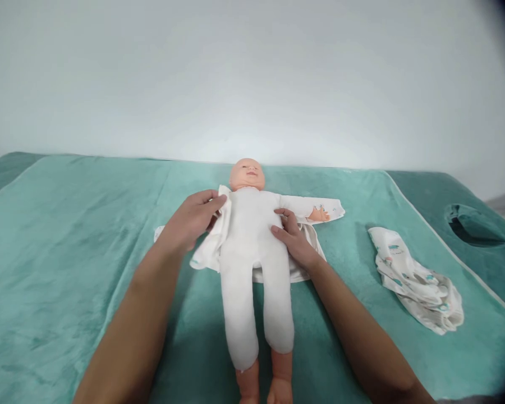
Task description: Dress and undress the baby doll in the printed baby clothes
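My left grip (197, 216) pinches the front edge of a white shirt (208, 253), raising it beside the doll's chest. My right grip (295, 240) is loosely bent, its fingertips resting on the side of the torso; I see no cloth caught in it. The doll (255, 224), with a white body and bare pinkish head and feet, lies face up between my two forearms, feet toward me. The shirt spreads partly beneath it, and one printed sleeve (322, 211) reaches out to my right; whether an arm fills it I cannot tell.

To handle this well, I judge, the left pinch should take only the cloth's edge, drawing it gently outward, while the right presses just enough to steady the soft body without trapping the fabric under it.

The head lies near the far edge of the green cover (88, 252), with the pale wall (252, 78) just beyond, so I would not push that way. The widest stretch for moving runs to my left. To my right lies a bundled printed garment (421, 286), and beyond it the table (429, 191) shows a dark oval opening (475, 225).
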The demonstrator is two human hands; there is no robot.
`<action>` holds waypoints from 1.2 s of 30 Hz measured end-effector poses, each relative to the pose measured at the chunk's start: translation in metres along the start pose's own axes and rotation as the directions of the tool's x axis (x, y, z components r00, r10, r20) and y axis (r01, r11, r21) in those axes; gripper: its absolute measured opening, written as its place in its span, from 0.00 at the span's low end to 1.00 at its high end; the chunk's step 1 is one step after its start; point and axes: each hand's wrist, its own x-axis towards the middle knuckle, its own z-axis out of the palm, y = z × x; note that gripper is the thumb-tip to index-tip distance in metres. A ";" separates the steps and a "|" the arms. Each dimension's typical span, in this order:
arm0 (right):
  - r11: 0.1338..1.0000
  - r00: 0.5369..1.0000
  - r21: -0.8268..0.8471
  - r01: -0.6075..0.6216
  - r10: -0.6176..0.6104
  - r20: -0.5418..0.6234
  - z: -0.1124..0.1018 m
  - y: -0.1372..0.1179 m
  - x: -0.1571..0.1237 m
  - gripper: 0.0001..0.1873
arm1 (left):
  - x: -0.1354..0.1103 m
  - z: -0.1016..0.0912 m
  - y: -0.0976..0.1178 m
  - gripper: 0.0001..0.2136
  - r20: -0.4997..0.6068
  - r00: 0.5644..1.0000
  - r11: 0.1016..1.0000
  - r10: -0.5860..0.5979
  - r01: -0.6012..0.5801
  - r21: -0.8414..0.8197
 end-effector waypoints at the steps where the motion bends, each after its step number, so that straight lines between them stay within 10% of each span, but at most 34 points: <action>1: 1.000 1.000 0.002 -0.003 0.003 -0.004 0.000 0.000 0.000 0.28 | -0.003 0.001 0.003 0.12 0.098 0.995 0.993 -0.032 0.043 -0.111; 4: 1.000 1.000 0.003 -0.011 0.011 -0.006 0.001 0.000 0.000 0.28 | -0.011 0.004 0.009 0.20 0.320 0.947 0.972 -0.012 0.085 -0.217; 10: 1.000 1.000 -0.013 0.001 -0.001 0.001 0.001 0.000 0.000 0.27 | -0.013 0.007 0.008 0.13 0.199 0.974 0.987 0.105 -0.126 0.096; 16: 0.994 0.998 -0.091 0.059 -0.057 0.020 -0.001 -0.003 -0.001 0.26 | -0.036 0.017 0.014 0.11 0.528 0.844 0.788 0.093 -0.387 0.479; 21: 0.992 0.997 -0.103 0.072 -0.067 0.047 0.000 -0.007 -0.004 0.29 | -0.050 0.035 0.016 0.11 0.491 0.861 0.626 0.131 -0.456 0.632; 25: 0.976 0.991 -0.169 0.135 -0.132 0.032 0.003 -0.006 -0.006 0.33 | -0.049 0.040 0.019 0.10 0.591 0.791 0.656 0.155 -0.530 0.537; 31: 0.955 0.973 -0.195 0.225 -0.211 0.092 0.003 -0.006 -0.003 0.38 | -0.031 0.057 0.010 0.13 0.409 0.839 0.721 0.359 -0.528 0.450; 36: 0.965 0.960 0.107 0.241 -0.253 0.122 -0.002 0.005 0.008 0.33 | 0.017 0.103 0.011 0.11 0.330 0.835 0.575 0.440 -0.545 0.611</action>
